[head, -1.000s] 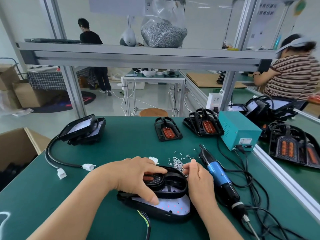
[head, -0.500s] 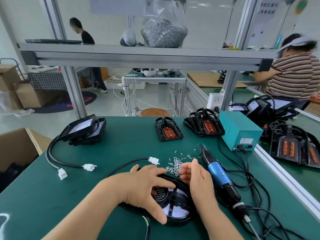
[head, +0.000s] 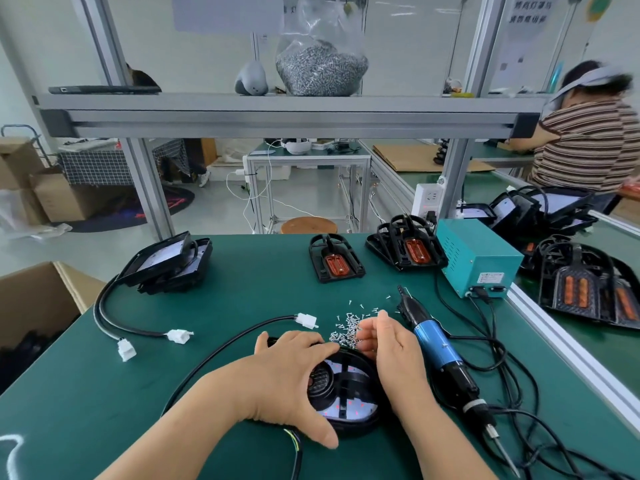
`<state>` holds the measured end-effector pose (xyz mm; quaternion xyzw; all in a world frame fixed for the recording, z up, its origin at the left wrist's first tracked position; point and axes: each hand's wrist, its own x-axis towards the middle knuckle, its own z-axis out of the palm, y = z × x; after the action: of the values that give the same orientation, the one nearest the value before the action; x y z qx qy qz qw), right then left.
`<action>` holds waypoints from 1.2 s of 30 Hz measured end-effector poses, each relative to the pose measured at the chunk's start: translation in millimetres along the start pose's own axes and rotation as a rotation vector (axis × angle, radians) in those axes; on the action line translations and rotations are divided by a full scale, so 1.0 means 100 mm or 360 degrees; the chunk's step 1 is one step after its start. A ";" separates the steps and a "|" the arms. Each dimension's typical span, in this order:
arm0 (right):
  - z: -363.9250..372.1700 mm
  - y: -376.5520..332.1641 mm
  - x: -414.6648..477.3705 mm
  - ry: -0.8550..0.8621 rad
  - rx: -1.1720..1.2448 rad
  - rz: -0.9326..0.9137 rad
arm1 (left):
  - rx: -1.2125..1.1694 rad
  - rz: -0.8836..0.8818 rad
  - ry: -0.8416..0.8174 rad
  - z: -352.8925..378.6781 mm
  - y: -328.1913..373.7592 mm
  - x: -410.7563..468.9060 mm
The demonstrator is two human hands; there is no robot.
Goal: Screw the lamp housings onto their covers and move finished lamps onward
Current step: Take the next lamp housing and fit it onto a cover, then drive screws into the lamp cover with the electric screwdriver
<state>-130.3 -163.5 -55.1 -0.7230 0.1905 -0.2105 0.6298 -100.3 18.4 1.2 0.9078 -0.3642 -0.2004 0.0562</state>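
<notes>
A black lamp housing (head: 346, 393) with a white LED board inside lies flat on the green table (head: 242, 306) near the front edge. My left hand (head: 284, 379) spans it, with the fingers over the far rim and the thumb hooked round the near rim. My right hand (head: 391, 351) sits just right of the housing, its bent fingertips pinching at a pile of small silver screws (head: 346, 327). The lamp's black cable ends in a white connector (head: 306, 320).
A blue electric screwdriver (head: 436, 348) lies to the right, wired to a teal power box (head: 478, 261). Two black covers (head: 334, 261) (head: 407, 249) stand at the back. Stacked lamps (head: 166, 265) with cables lie at back left. An open cardboard box (head: 34, 299) stands left of the table.
The housing has been turned and laid flat under my left hand, and its cable with the white connector now trails out to the left. My right hand stays at the screws.
</notes>
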 end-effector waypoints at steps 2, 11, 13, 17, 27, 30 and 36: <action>-0.08 -0.07 0.02 0.0026 -0.0090 -0.0054 | -0.0010 -0.0052 0.0087 0.03 0.02 0.02; -0.87 -0.24 0.26 0.0160 -0.1383 -0.0025 | 0.0200 -0.0085 0.0336 0.29 0.09 0.04; -0.91 -0.18 0.24 0.0057 -0.1551 0.0145 | 0.0225 -0.0086 0.0425 0.33 0.10 0.03; -0.85 -0.07 0.20 -0.0119 -0.1677 0.0305 | 0.0219 -0.0128 0.0463 0.34 0.15 0.04; -0.83 -0.26 0.27 -0.0128 -0.0839 0.0116 | -0.0305 -0.0180 0.0175 -0.24 0.28 0.19; -0.85 -0.38 0.29 -0.0115 -0.0638 0.0031 | -0.0344 -0.0235 0.0445 -0.48 0.20 0.44; -0.86 -0.63 0.38 -0.0160 0.0074 0.0036 | -0.0603 -0.0406 0.0512 -0.58 0.10 1.09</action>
<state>-144.3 -247.3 19.9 -0.7158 0.1617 -0.1711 0.6575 -11.7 -66.1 21.2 0.9398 -0.1895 -0.1236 0.2563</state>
